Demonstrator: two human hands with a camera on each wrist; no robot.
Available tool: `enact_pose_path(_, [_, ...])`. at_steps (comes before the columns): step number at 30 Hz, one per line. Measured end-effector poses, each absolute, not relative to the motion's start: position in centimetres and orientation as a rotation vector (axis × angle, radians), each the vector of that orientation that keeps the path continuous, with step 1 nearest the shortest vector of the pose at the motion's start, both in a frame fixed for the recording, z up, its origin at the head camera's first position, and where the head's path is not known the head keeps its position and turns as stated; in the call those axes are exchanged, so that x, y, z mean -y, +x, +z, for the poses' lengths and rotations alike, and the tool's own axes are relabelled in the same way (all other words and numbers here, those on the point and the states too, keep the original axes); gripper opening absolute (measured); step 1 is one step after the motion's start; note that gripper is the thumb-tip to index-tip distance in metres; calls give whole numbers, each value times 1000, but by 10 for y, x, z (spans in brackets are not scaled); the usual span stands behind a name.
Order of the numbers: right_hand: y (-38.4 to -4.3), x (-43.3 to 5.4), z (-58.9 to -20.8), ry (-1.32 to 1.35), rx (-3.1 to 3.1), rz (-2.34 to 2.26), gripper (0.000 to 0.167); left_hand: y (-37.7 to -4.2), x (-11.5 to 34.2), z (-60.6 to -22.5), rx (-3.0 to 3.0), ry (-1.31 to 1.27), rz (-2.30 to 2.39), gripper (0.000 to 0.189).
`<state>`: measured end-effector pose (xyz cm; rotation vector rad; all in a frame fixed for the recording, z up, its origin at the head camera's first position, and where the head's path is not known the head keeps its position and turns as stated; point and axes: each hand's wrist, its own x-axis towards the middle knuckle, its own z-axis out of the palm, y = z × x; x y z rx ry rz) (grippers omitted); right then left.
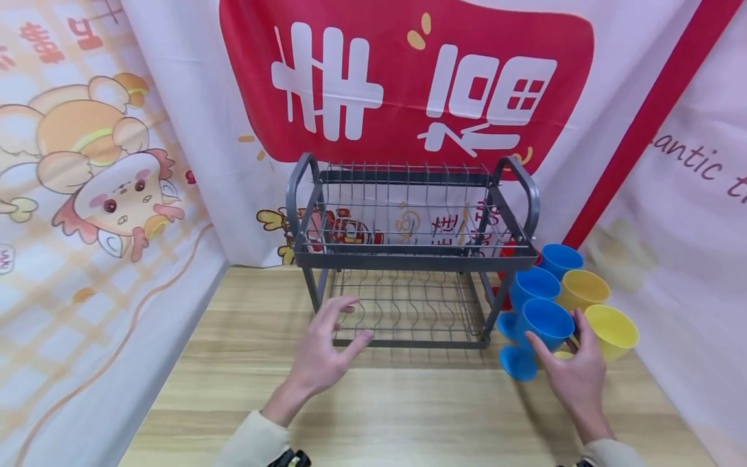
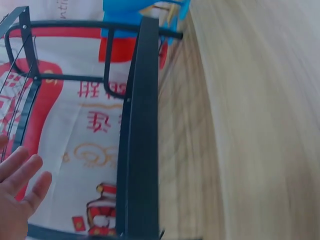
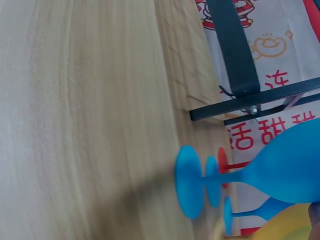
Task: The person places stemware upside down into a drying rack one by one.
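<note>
My right hand [image 1: 574, 383] holds the nearest blue plastic goblet [image 1: 545, 324] by its bowl, thumb on the left side and fingers on the right. In the right wrist view the blue goblet's bowl, stem and round foot [image 3: 189, 182] show, with only a bit of fingertip at the right edge. My left hand [image 1: 323, 347] hovers before the lower left of a dark grey two-tier dish rack [image 1: 414, 261], thumb and fingers spread, holding nothing. The left wrist view shows those fingers [image 2: 20, 175] apart beside the rack's bar.
Beside the rack's right end stand more goblets: two blue, an orange one [image 1: 583, 288] and a yellow one [image 1: 613, 331]. Red ones [image 1: 506, 285] are partly hidden behind the rack. Printed cloth walls [image 1: 192, 130] surround the wooden table [image 1: 408, 415].
</note>
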<state>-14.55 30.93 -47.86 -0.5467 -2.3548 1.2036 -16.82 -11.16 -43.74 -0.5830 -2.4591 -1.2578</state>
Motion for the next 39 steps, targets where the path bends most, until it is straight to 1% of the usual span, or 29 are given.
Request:
enact_pose_path(6, [-150,-310,-493,-636,2360,1357,110,-171,80,-446,2503,-612,-1414,59])
enact_pose_path(13, [-154,-310,-507,-747,2319,1563,121,-172,45,-455,2479,-706,-1618,57])
enact_pose_path(16, [-154,-311,-511,-770,2287,1612,122,-171,31,-459,2506,-724,-1661,58])
enact_pose_path(20, [-154,-312,-515,-751,2268,1632,119,-170,21,-463,2539,-733,-1670,60])
enact_pose_path(26, [-151,-306,-509,-718,2326,1621,117,-170,25,-463,2525,-714,-1714,59])
enact_pose_path(33, [-135,-277,-489,-520,2343,1467,104,-173,44,-458,2486,-693,-1779,59])
enact_pose_path(36, [-131,-262,-479,-370,2350,1362,99,-173,52,-457,2482,-688,-1799,60])
enact_pose_path(39, [-129,-248,-472,-190,2362,1263,97,-172,58,-455,2469,-690,-1820,60])
